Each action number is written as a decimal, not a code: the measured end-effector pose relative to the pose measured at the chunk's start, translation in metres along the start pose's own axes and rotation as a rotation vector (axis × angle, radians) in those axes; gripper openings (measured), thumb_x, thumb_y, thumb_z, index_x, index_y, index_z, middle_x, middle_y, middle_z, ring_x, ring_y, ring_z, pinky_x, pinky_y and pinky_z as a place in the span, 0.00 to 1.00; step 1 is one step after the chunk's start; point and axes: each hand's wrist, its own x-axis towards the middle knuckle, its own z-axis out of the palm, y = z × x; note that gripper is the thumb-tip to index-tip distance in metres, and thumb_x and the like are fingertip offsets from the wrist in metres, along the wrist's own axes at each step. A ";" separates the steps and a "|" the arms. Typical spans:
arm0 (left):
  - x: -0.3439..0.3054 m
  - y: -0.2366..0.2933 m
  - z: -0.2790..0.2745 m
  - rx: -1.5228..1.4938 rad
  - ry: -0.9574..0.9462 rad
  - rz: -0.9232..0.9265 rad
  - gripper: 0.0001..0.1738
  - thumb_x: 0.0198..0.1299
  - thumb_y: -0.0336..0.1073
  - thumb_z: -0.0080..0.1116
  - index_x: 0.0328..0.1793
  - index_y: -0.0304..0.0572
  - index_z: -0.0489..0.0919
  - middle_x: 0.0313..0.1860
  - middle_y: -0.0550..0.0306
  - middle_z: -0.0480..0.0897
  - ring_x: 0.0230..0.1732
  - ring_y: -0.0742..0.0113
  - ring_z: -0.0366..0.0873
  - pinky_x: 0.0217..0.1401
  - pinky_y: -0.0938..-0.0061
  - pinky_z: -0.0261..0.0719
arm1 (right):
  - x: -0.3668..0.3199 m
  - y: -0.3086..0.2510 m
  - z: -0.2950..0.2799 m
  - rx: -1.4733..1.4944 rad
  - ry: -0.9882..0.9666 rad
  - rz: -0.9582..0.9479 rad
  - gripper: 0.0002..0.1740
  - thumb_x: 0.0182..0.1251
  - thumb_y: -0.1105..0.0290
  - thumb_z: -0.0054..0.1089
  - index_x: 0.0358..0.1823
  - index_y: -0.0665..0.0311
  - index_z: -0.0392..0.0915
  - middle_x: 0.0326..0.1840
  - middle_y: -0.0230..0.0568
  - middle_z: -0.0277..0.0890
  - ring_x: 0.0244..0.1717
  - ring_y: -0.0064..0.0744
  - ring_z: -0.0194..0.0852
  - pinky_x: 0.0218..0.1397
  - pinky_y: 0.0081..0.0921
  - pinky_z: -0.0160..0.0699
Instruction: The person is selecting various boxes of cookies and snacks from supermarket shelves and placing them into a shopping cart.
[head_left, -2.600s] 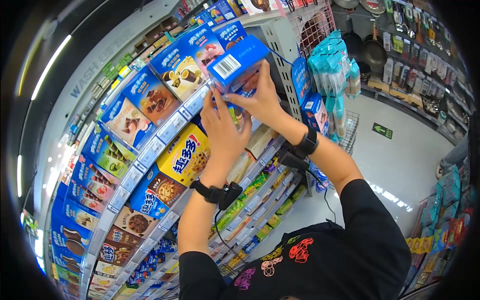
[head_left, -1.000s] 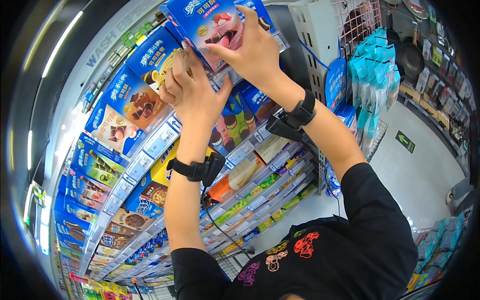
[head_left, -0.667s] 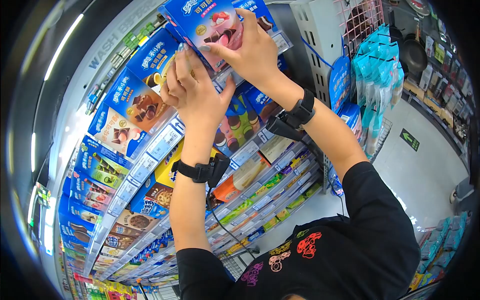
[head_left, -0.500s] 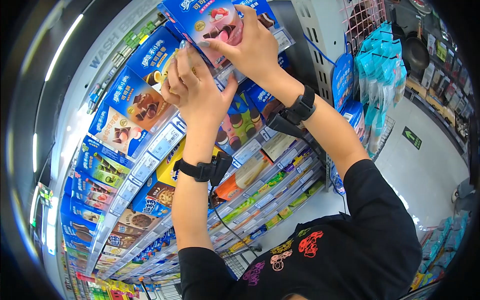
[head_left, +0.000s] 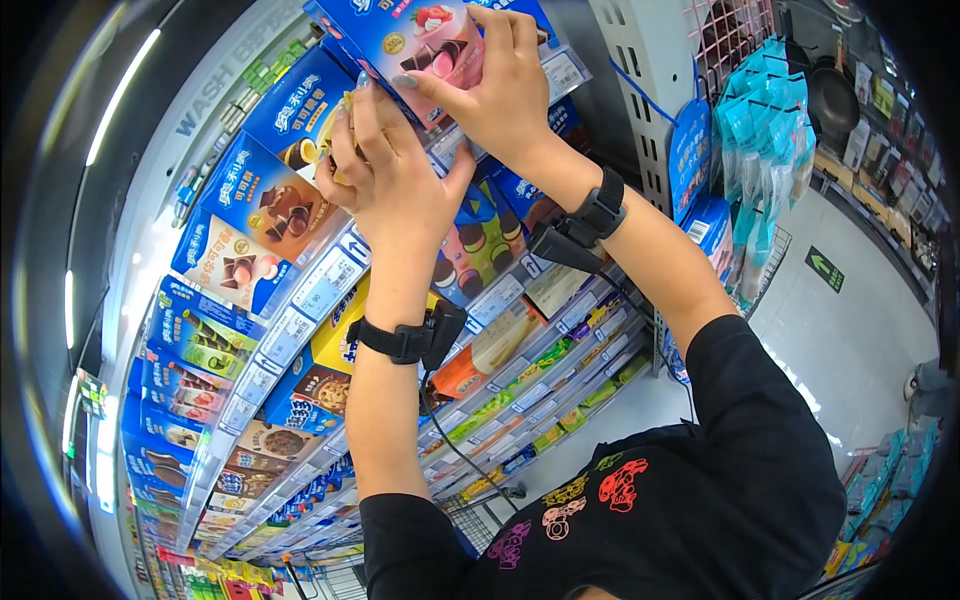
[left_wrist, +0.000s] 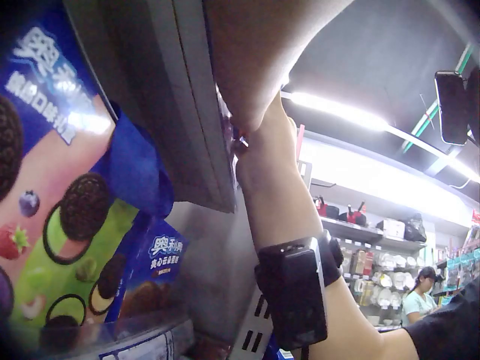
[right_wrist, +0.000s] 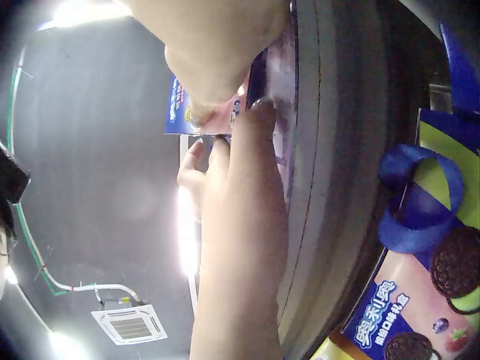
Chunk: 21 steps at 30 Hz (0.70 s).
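A blue biscuit box (head_left: 420,40) with a pink strawberry picture stands at the front of the top shelf (head_left: 330,270). My right hand (head_left: 480,70) grips its right side, thumb across the front face. My left hand (head_left: 365,140) is just below and left of it, its curled fingers against the box's lower left corner. In the right wrist view the right thumb (right_wrist: 251,150) presses the box (right_wrist: 180,105), and left fingers (right_wrist: 196,161) show behind it. The left wrist view shows only my right forearm (left_wrist: 285,225) beside the shelf edge (left_wrist: 195,112).
More blue boxes (head_left: 270,200) line the top shelf to the left. Yellow packs (head_left: 335,335) and cookie packs (left_wrist: 67,225) fill the shelves beneath. Teal packets (head_left: 760,130) hang on an end rack at the right. Open floor (head_left: 850,350) lies beyond it.
The box was held lower with its barcode end showing; now it stands face out on the top shelf. Over the last second both hands nudged it slightly up and back.
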 end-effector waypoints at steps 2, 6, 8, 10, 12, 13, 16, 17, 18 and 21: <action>0.000 0.000 0.001 0.007 0.001 0.000 0.48 0.43 0.62 0.66 0.63 0.32 0.70 0.71 0.56 0.58 0.71 0.56 0.48 0.66 0.54 0.45 | 0.000 -0.002 0.000 0.004 -0.011 0.028 0.40 0.50 0.51 0.72 0.58 0.66 0.65 0.49 0.55 0.63 0.47 0.57 0.70 0.43 0.43 0.75; 0.000 0.000 0.001 0.021 -0.005 -0.014 0.50 0.43 0.64 0.65 0.63 0.31 0.70 0.71 0.55 0.57 0.70 0.56 0.49 0.65 0.54 0.45 | 0.001 -0.006 0.003 0.021 -0.015 0.049 0.39 0.50 0.52 0.72 0.58 0.65 0.65 0.49 0.55 0.64 0.47 0.57 0.71 0.44 0.42 0.76; 0.000 0.000 0.002 0.036 -0.002 -0.019 0.50 0.43 0.65 0.64 0.64 0.31 0.69 0.71 0.55 0.58 0.69 0.56 0.50 0.65 0.54 0.46 | 0.002 -0.006 0.004 0.002 0.006 0.032 0.39 0.50 0.52 0.73 0.58 0.64 0.66 0.49 0.54 0.64 0.47 0.56 0.71 0.44 0.42 0.76; 0.000 0.000 0.003 0.043 0.025 -0.010 0.51 0.43 0.66 0.63 0.65 0.31 0.69 0.70 0.54 0.58 0.68 0.56 0.51 0.65 0.54 0.46 | 0.001 -0.006 0.005 -0.002 0.019 0.035 0.39 0.50 0.52 0.73 0.58 0.64 0.67 0.49 0.53 0.64 0.46 0.55 0.71 0.44 0.42 0.76; -0.001 0.000 0.004 0.052 0.035 -0.005 0.51 0.43 0.66 0.62 0.65 0.31 0.69 0.70 0.53 0.59 0.68 0.55 0.51 0.65 0.54 0.46 | 0.000 -0.006 0.005 0.010 0.024 0.059 0.38 0.50 0.52 0.73 0.58 0.64 0.67 0.49 0.53 0.64 0.46 0.55 0.72 0.44 0.41 0.76; -0.001 -0.001 0.004 0.056 0.032 -0.003 0.52 0.44 0.66 0.62 0.65 0.31 0.68 0.70 0.53 0.59 0.68 0.55 0.51 0.65 0.54 0.46 | 0.000 -0.006 0.005 0.008 0.025 0.058 0.38 0.49 0.52 0.73 0.58 0.64 0.67 0.49 0.53 0.64 0.45 0.54 0.72 0.43 0.41 0.76; -0.001 0.000 0.004 0.064 0.031 -0.006 0.52 0.44 0.67 0.62 0.66 0.32 0.68 0.70 0.53 0.59 0.68 0.55 0.50 0.65 0.53 0.46 | 0.000 -0.006 0.005 0.019 0.008 0.072 0.39 0.49 0.52 0.73 0.58 0.65 0.67 0.49 0.53 0.63 0.46 0.54 0.72 0.44 0.41 0.76; -0.001 0.000 0.004 0.065 0.031 -0.008 0.52 0.44 0.67 0.62 0.66 0.32 0.68 0.70 0.53 0.59 0.68 0.55 0.50 0.65 0.53 0.46 | -0.001 -0.005 0.005 0.032 -0.010 0.087 0.40 0.49 0.52 0.73 0.59 0.65 0.67 0.50 0.54 0.63 0.47 0.55 0.71 0.46 0.41 0.75; -0.001 0.000 0.004 0.064 0.019 -0.013 0.52 0.44 0.67 0.62 0.66 0.32 0.68 0.70 0.53 0.59 0.69 0.55 0.50 0.65 0.53 0.46 | -0.001 -0.005 0.005 0.047 -0.029 0.102 0.40 0.49 0.53 0.73 0.60 0.65 0.67 0.50 0.54 0.62 0.48 0.55 0.70 0.47 0.41 0.75; 0.000 0.000 0.002 0.059 -0.008 -0.028 0.53 0.44 0.67 0.62 0.67 0.32 0.67 0.70 0.54 0.58 0.69 0.55 0.49 0.66 0.52 0.46 | -0.006 0.007 0.004 0.039 -0.032 -0.022 0.44 0.47 0.57 0.74 0.65 0.65 0.64 0.53 0.56 0.61 0.55 0.56 0.65 0.57 0.41 0.71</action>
